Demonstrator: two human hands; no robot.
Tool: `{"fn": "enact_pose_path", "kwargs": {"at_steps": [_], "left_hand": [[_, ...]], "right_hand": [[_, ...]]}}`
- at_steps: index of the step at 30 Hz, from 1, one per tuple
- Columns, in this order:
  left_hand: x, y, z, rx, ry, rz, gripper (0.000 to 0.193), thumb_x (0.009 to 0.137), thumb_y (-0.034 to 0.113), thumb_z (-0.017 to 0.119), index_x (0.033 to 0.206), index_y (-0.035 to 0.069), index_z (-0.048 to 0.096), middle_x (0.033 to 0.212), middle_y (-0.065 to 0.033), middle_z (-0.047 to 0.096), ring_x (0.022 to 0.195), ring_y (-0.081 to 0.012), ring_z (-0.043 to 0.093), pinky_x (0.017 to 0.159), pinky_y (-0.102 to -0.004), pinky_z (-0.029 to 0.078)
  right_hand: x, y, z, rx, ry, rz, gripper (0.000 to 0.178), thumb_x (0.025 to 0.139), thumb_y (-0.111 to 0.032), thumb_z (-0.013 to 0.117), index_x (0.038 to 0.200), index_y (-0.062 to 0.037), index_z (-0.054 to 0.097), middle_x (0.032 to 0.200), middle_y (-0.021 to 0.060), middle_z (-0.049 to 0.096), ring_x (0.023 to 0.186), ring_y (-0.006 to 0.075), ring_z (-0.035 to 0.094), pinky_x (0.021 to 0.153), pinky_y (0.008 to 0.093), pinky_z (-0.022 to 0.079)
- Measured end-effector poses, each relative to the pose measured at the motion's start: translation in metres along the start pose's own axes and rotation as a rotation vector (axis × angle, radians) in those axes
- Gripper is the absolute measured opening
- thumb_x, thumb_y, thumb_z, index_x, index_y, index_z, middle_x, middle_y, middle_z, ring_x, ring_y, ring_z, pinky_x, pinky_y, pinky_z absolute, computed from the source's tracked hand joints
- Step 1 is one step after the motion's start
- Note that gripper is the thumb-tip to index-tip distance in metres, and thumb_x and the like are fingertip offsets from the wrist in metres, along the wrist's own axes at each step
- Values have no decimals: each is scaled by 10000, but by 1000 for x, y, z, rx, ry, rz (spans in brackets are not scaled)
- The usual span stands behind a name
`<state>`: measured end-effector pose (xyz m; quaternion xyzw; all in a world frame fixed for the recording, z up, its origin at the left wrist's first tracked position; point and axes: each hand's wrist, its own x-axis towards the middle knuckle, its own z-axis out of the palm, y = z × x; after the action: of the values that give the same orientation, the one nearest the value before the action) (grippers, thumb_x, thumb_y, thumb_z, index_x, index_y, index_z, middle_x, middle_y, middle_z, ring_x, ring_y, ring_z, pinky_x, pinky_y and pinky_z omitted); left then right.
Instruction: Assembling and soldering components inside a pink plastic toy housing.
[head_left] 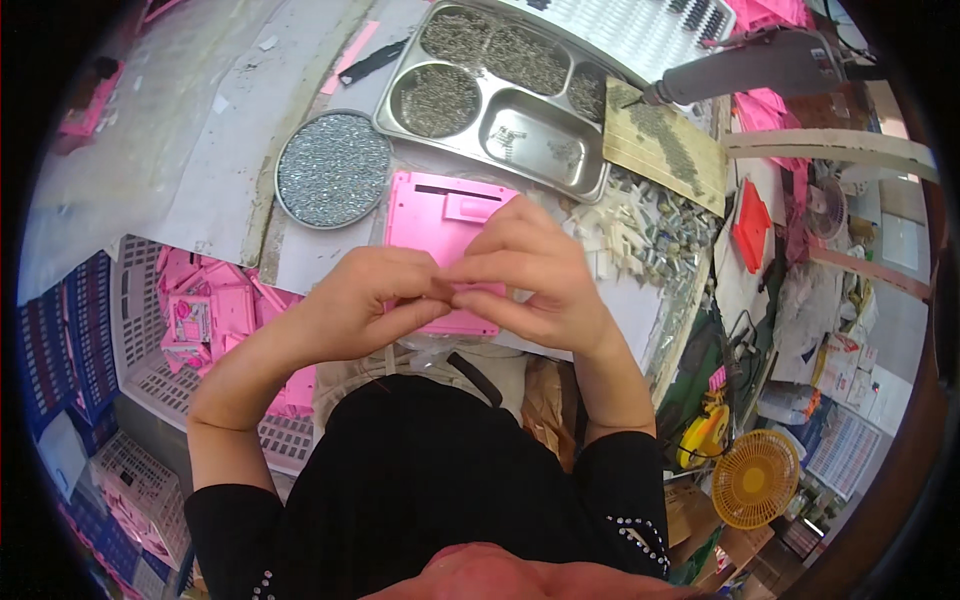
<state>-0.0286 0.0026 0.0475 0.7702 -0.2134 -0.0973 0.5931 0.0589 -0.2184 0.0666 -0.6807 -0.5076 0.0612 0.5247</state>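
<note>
Both the left hand [365,300] and the right hand [535,275] pinch, fingertips together, something too small to make out over the pink plastic panel [435,215] lying on the bench, seemingly mid-assembly, with more pink parts waiting in the white crate [150,375]

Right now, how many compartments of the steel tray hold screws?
5 visible: two at the back of the steel tray, one front-left, one large front-middle holding only a few, one small at right.

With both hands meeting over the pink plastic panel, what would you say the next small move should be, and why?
Probably lower whatever the fingertips pinch onto the pink panel. The left hand and right hand meet fingertip to fingertip just above it; what they hold is too small to make out. The round dish of small metal parts sits close by.
</note>
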Motion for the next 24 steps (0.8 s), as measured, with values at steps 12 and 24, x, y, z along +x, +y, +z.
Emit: {"fn": "enact_pose_path", "kwargs": {"at_steps": [12,24], "left_hand": [[-35,-7,9,-387,105,-330,175,1008,104,617,1043,-15,741,774,-40,671,697,-94,578,632,-282,470],[-18,-26,-29,-28,167,-358,224,950,168,651,1115,34,724,894,-66,687,747,-203,636,685,-348,498]], "right_hand": [[-9,12,35,101,-49,64,267,785,-92,838,1041,-76,764,883,54,686,774,217,639,651,335,504],[-16,2,34,-395,88,42,223,735,-10,817,926,-42,708,834,74,662,699,236,609,573,324,492]]}}
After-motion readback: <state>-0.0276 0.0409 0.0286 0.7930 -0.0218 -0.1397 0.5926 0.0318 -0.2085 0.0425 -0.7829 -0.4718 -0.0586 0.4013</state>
